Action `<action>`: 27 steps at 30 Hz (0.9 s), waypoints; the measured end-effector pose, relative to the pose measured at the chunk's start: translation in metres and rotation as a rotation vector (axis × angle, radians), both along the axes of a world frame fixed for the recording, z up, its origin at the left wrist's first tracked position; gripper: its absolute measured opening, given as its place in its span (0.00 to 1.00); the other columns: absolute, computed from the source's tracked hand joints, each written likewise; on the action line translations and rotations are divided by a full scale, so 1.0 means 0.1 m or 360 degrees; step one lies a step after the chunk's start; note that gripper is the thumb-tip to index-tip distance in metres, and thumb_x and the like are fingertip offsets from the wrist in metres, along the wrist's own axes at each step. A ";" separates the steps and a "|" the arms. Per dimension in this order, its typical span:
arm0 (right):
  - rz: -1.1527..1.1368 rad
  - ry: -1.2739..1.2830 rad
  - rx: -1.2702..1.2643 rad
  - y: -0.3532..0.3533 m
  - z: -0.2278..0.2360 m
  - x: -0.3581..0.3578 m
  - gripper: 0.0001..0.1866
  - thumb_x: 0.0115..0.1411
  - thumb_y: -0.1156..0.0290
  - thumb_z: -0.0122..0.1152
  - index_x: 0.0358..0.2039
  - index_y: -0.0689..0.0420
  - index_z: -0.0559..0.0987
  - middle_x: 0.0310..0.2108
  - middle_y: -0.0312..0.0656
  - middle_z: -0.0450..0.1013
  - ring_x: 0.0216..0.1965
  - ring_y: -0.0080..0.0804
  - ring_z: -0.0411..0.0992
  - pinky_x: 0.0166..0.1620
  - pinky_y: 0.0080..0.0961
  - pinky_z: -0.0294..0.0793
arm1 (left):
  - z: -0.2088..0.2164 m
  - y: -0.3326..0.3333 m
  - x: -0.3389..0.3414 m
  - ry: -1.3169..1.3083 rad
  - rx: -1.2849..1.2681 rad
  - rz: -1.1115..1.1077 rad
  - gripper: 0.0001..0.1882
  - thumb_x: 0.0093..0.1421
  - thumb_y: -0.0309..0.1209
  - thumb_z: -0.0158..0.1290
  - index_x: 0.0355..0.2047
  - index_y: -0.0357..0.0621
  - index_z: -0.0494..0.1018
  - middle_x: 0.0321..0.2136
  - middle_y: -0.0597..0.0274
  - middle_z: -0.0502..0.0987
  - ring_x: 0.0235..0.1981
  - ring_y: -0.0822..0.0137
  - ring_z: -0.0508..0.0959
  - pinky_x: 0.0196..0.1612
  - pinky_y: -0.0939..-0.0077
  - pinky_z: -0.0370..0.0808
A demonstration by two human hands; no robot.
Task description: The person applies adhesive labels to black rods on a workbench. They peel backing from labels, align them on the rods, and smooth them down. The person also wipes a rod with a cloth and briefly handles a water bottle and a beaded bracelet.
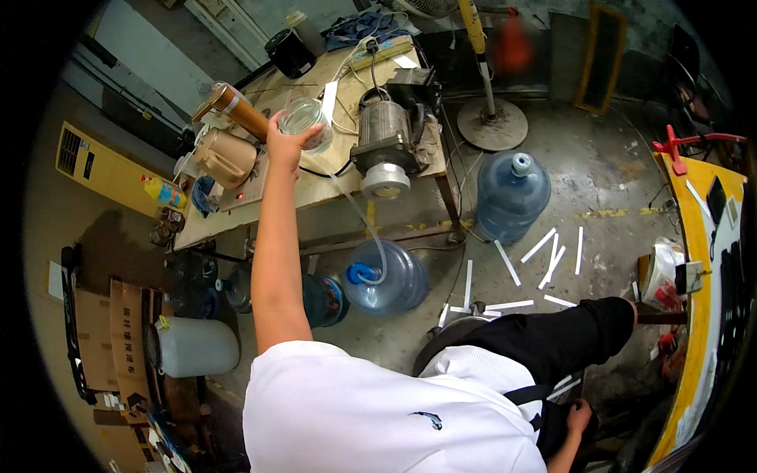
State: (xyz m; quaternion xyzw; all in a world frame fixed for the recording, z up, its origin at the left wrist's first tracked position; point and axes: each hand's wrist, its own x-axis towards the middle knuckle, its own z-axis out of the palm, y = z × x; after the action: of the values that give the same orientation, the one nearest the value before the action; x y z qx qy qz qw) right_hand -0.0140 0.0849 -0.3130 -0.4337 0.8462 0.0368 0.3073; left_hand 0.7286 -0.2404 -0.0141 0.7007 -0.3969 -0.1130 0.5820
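My left arm stretches out over the wooden table, and my left hand (285,150) is closed around a clear glass jar (303,118) with a round open rim. A brown kettle (225,156) and a copper-coloured flask (244,113) stand just left of that hand. Right of the jar sits a grey electric motor (382,130) with a pale metal round piece on its front. Down by my dark trousers at the lower right is my right hand (579,415); its fingers are too small and shaded to read.
Large blue water bottles stand on the floor, one (512,195) beside the table and one (386,276) with a hose in its neck. White strips (540,248) lie scattered on the floor. A yellow-edged bench (690,315) runs along the right, and a fan base (493,124) stands behind.
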 end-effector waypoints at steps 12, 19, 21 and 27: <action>0.0193 0.0105 -0.0140 0.09 -0.02 0.27 0.12 0.55 0.70 0.57 0.38 0.62 0.79 0.37 0.54 0.73 0.41 0.52 0.71 0.44 0.44 0.71 | -0.64 -0.34 0.83 0.0184 -0.0037 -0.0256 0.42 0.50 0.22 0.62 0.61 0.50 0.51 0.51 0.50 0.67 0.47 0.57 0.74 0.45 0.62 0.74; 0.0127 0.0083 0.0172 -0.07 0.04 0.30 0.13 0.53 0.69 0.52 0.38 0.56 0.80 0.36 0.49 0.75 0.38 0.50 0.73 0.41 0.45 0.73 | -0.60 -0.47 0.63 -0.0150 -0.0075 -0.0028 0.36 0.54 0.27 0.60 0.60 0.47 0.54 0.54 0.51 0.65 0.50 0.55 0.70 0.51 0.60 0.71; 0.0134 0.0045 0.0145 -0.02 0.00 0.36 0.14 0.53 0.69 0.52 0.39 0.55 0.79 0.37 0.49 0.75 0.40 0.49 0.73 0.41 0.44 0.73 | -0.51 -0.54 0.21 -0.0338 -0.0177 0.0027 0.33 0.54 0.27 0.59 0.58 0.46 0.56 0.51 0.52 0.65 0.49 0.56 0.70 0.50 0.61 0.71; 0.0271 -0.0495 0.0059 -0.15 -0.44 0.78 0.19 0.49 0.63 0.58 0.41 0.56 0.78 0.38 0.48 0.75 0.40 0.45 0.74 0.42 0.42 0.72 | -0.07 -0.33 -0.87 -0.0770 -0.0689 0.0015 0.23 0.57 0.27 0.55 0.52 0.42 0.61 0.43 0.53 0.68 0.43 0.58 0.71 0.45 0.63 0.71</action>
State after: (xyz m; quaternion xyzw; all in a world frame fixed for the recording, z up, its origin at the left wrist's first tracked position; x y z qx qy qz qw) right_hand 0.0642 0.0703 -0.3573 -0.4986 0.7479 0.0108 0.4381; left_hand 0.6418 -0.2737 -0.0211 0.5690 -0.5352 0.1466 0.6068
